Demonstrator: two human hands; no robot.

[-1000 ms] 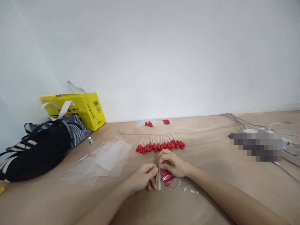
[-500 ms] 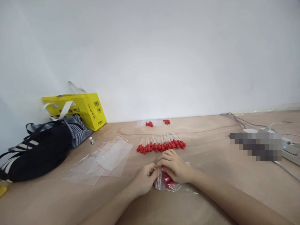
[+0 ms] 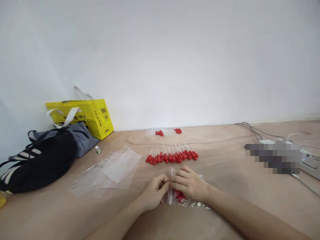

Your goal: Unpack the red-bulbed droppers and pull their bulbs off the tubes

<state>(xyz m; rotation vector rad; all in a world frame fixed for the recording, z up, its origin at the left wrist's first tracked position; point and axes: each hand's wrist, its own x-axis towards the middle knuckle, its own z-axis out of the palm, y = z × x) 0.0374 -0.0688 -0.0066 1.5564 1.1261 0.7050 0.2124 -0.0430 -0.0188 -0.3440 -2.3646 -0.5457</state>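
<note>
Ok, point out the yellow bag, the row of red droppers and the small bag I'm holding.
yellow bag (image 3: 90, 117), head view, its front face.
droppers (image 3: 172, 156), head view, red bulbs mid-row.
small bag (image 3: 178, 196), head view, lower part over its red contents.

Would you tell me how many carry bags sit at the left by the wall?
3: a yellow bag farthest back, a striped bag in front of it, and a black bag nearest the camera; others may be hidden underneath.
</note>
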